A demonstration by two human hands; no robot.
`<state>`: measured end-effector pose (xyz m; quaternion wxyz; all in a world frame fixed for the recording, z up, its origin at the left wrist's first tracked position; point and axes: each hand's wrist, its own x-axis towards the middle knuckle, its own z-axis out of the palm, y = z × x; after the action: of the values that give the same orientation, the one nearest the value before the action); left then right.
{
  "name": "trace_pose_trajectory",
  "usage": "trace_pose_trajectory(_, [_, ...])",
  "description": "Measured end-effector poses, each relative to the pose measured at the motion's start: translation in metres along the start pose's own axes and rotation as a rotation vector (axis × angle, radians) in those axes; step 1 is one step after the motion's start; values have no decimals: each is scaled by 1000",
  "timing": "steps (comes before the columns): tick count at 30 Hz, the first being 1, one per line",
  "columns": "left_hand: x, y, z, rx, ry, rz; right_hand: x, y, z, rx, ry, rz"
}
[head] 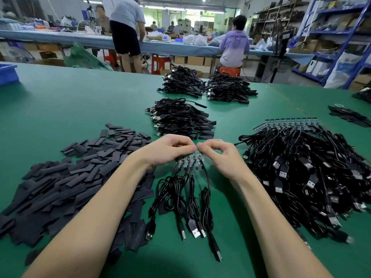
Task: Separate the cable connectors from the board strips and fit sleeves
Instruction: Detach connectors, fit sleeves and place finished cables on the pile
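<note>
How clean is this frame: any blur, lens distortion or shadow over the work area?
Head view: the hands and the board strip they pinch are fairly sharp; the cable pile at right smears towards the frame edge; wide-angle bending curves the far bench and leans the shelving; even overhead light, with only a soft shadow on the green mat at the bottom edge.

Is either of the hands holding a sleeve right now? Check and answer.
No: both the left hand and right hand pinch the board strip.
</note>
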<state>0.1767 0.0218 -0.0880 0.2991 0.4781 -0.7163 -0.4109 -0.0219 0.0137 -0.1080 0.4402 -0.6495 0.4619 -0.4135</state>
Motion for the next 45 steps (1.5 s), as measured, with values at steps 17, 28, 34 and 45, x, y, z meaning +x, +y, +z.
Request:
trace_pose_trajectory(17, [-1, 0, 4, -320, -63, -3, -1, 0, 6, 410, -45, 176])
trace_pose_trajectory(28, [2, -6, -4, 219, 131, -164, 8, -2, -14, 80, 156, 66])
trace_pose_trajectory(34, [14, 14, 45, 32, 347, -36, 15, -6, -32, 114, 317, 71])
trace_pose_trajectory(45, [13, 12, 66, -474, 264, 0, 14, -17, -21, 66, 318, 25])
